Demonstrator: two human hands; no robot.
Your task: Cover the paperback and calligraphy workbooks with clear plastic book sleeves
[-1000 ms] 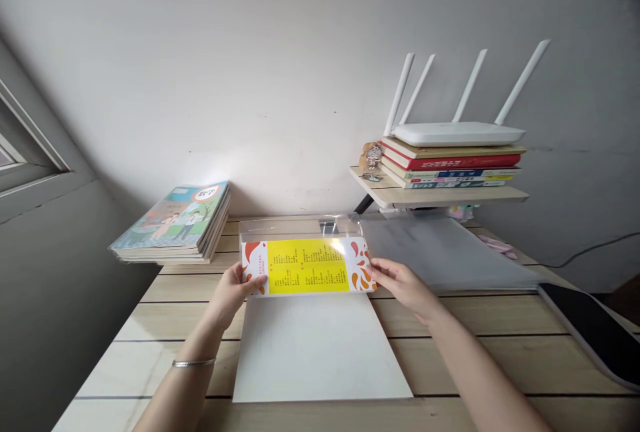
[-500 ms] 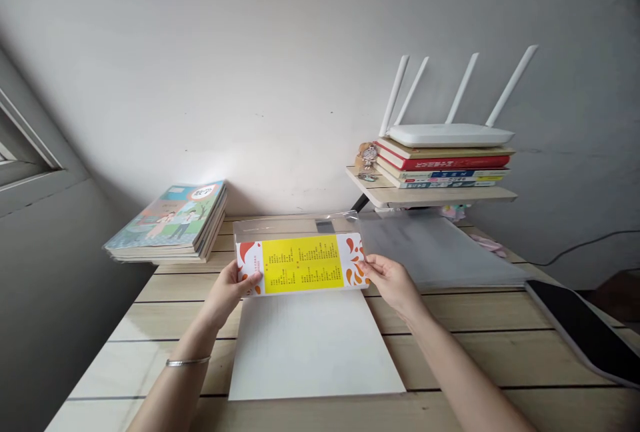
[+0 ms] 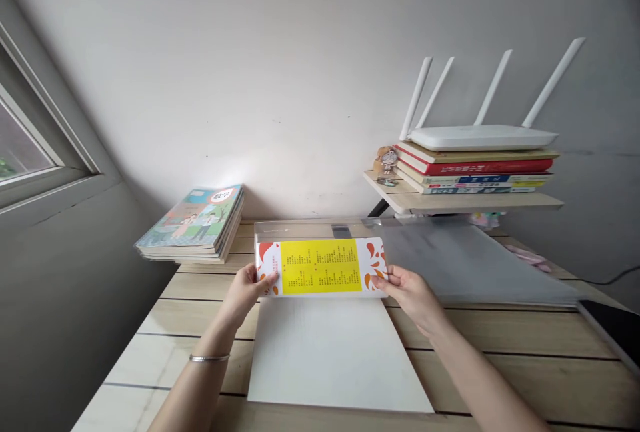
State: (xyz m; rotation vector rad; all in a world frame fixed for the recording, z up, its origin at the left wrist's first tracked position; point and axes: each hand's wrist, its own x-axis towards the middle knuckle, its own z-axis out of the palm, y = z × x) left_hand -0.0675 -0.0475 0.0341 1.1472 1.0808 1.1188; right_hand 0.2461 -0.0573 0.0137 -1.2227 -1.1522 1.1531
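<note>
Right hand (image 3: pixel 413 293) lower on card (image 3: pixel 321 267)

Bare arms (image 3: pixel 467 365), one silver bangle (image 3: pixel 209 359)
So the left forearm (image 3: pixel 197 385) has this slim, silvery band, a bit shiny, worn some way up from the left hand (image 3: pixel 251 287). Any pattern on it's too small to make out tbh. Right forearm (image 3: pixel 457 349) and right hand (image 3: pixel 411 293) are both bare.

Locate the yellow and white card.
In the head view, the card is just below centre, held at its ends by the left hand and the right hand.
</note>
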